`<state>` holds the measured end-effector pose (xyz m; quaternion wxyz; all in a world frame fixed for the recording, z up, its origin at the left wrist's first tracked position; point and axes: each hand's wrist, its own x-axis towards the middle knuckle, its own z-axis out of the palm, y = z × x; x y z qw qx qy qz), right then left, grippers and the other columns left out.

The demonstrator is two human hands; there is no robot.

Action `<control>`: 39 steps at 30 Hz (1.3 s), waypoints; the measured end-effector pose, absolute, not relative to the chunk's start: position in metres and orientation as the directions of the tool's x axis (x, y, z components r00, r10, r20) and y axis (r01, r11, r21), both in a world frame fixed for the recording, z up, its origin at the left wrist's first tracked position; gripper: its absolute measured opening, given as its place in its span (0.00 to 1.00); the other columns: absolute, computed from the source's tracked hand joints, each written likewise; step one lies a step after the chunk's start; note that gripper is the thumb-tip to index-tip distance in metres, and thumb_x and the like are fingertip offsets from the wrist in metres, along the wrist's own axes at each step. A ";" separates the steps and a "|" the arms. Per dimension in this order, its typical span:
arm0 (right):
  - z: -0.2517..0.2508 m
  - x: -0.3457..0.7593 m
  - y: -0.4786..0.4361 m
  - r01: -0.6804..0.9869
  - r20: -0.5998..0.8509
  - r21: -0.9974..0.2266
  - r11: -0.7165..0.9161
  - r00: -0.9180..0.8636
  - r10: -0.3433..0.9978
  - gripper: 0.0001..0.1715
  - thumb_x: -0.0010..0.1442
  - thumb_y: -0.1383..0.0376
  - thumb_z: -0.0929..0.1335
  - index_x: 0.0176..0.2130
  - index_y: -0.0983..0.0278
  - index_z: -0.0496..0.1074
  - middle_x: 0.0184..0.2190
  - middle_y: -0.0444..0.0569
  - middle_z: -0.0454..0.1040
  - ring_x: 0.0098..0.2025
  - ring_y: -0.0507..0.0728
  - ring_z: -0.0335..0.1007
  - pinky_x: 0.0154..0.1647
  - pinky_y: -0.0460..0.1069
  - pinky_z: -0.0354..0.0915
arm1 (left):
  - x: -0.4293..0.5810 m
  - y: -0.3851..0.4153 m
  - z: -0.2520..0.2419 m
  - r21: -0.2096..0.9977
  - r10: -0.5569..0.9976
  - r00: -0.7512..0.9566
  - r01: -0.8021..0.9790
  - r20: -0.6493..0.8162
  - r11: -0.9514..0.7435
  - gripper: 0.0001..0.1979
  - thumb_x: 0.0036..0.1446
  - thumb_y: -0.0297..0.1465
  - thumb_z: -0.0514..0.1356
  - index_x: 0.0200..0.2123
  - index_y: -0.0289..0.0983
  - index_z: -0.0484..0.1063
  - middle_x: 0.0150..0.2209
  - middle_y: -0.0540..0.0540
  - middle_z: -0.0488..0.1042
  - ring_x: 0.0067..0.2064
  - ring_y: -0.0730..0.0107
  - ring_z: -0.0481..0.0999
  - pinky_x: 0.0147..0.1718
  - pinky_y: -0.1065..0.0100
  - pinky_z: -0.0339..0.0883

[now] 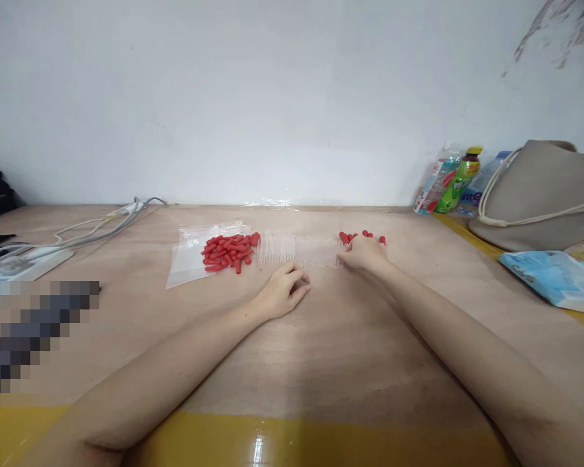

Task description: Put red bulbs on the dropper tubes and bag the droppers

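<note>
Tube row (299,250) lies L–R: right hand (365,254) closed round caps (343,237) at its R end, left hand (283,293) curled in front.

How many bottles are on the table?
3, standing by the wall at far right: a red-labelled bottle, a green bottle beside it, and a blue-capped bottle against the bag. The bag may hide more.

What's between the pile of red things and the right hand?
A row of clear tubes lies between the red pile and the right hand, head view.
</note>
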<state>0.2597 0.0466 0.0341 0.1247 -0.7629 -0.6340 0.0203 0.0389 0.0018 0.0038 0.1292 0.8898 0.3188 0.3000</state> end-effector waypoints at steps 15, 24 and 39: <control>0.038 0.256 0.050 0.927 0.102 -0.305 -0.219 0.260 0.960 0.13 0.52 0.59 0.60 0.27 0.63 0.69 0.29 0.53 0.71 0.43 0.62 0.63 0.46 0.58 0.51 | -0.008 0.047 0.035 -0.021 0.746 0.329 0.921 0.579 -0.389 0.08 0.53 0.30 0.53 0.32 0.34 0.70 0.34 0.42 0.65 0.39 0.59 0.66 0.37 0.62 0.62; 0.030 0.252 0.031 0.907 0.303 -0.410 0.094 0.039 0.952 0.09 0.56 0.63 0.59 0.31 0.65 0.65 0.27 0.52 0.71 0.30 0.57 0.67 0.30 0.49 0.57 | -0.030 0.062 0.032 -0.152 0.842 0.295 0.955 0.451 -0.253 0.10 0.52 0.28 0.52 0.27 0.34 0.72 0.34 0.40 0.66 0.40 0.56 0.65 0.35 0.61 0.62; 0.001 0.252 -0.010 0.760 0.634 -0.266 0.593 -0.325 0.702 0.08 0.58 0.67 0.60 0.34 0.64 0.67 0.29 0.50 0.72 0.31 0.54 0.66 0.32 0.48 0.58 | 0.006 0.038 0.019 0.248 0.715 0.412 0.742 0.564 -0.623 0.05 0.58 0.28 0.48 0.37 0.36 0.61 0.34 0.45 0.70 0.36 0.65 0.70 0.34 0.64 0.64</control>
